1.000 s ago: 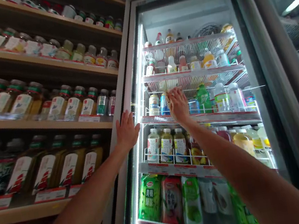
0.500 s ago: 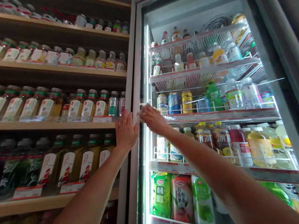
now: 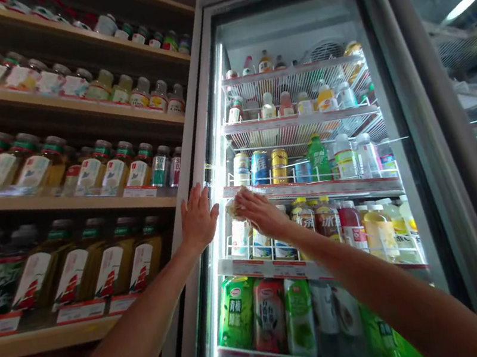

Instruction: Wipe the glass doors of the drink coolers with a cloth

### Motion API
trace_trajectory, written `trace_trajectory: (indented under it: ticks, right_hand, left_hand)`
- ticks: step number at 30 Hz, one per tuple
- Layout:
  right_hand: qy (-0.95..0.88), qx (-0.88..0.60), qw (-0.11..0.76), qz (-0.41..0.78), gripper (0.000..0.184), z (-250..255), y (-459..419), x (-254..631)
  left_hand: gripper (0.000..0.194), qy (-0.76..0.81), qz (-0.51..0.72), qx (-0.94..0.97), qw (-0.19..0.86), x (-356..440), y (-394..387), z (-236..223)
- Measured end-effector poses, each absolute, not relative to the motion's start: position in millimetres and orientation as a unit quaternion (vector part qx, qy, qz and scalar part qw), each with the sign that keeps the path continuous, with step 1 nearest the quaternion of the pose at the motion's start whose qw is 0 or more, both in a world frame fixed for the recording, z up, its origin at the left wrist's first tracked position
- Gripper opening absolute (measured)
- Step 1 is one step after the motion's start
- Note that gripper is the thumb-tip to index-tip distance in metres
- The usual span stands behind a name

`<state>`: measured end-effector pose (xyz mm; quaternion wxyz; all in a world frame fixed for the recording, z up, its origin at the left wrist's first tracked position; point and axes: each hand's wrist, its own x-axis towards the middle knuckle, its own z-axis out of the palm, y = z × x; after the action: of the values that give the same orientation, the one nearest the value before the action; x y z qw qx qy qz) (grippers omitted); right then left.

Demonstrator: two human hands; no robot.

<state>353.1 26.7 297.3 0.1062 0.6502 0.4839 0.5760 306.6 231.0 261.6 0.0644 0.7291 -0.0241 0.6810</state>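
Note:
My left hand (image 3: 199,218) lies flat with fingers spread on the metal frame (image 3: 199,125) at the left side of a drinks fridge. A crumpled light-coloured cloth (image 3: 235,210) is under the fingers of my right hand (image 3: 263,214), which presses it against the glass door (image 3: 286,23). That spot is near the door's left edge, in front of the bottled-tea shelf. Behind the glass, cans (image 3: 260,168) and a green bottle (image 3: 318,157) stand just above my right hand.
Wooden shelves (image 3: 65,203) full of bottled drinks run along the left. Lower in the fridge are large green and red drink packs (image 3: 237,314). Another glass-fronted fridge (image 3: 464,58) stands at the right, reflecting a ceiling light.
My right hand swept the cloth left across the glass to the door's left edge, then came lower and slightly right. My left hand has stayed on the frame while the view shifted.

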Motion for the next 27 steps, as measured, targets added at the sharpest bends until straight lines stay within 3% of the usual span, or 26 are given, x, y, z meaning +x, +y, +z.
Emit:
trace_trajectory:
  ticks: [2,6,8,13,19,24,27]
  right_hand:
    - [0.491,0.647,0.131,0.568,0.043,292.1,10.5,352.5]
    - [0.321,0.648,-0.01,0.691,0.046,312.5,-37.7,350.0]
    - [0.282,0.64,-0.041,0.713,0.047,313.6,-57.2,348.0]
    - [0.38,0.669,0.081,0.634,0.045,289.0,-86.5,340.5]
    - [0.22,0.654,-0.055,0.722,0.044,296.3,-136.4,334.8]
    - [0.338,0.677,0.069,0.65,0.042,266.7,-157.0,330.9]
    - [0.302,0.677,0.047,0.669,0.044,273.4,-179.6,327.4]
  left_hand:
    - [0.052,-0.034,0.679,0.731,0.065,309.3,221.0,259.7]
    - [0.052,-0.058,0.673,0.735,0.055,312.1,199.1,258.8]
    - [0.051,-0.072,0.668,0.739,0.048,313.1,185.4,259.0]
    - [0.05,-0.112,0.66,0.742,0.038,317.7,144.9,258.4]
    - [0.052,-0.153,0.657,0.737,0.041,324.9,101.3,257.2]
    - [0.051,-0.18,0.649,0.738,0.045,327.9,68.9,251.8]
    - [0.051,-0.198,0.643,0.738,0.045,326.2,51.7,248.5]
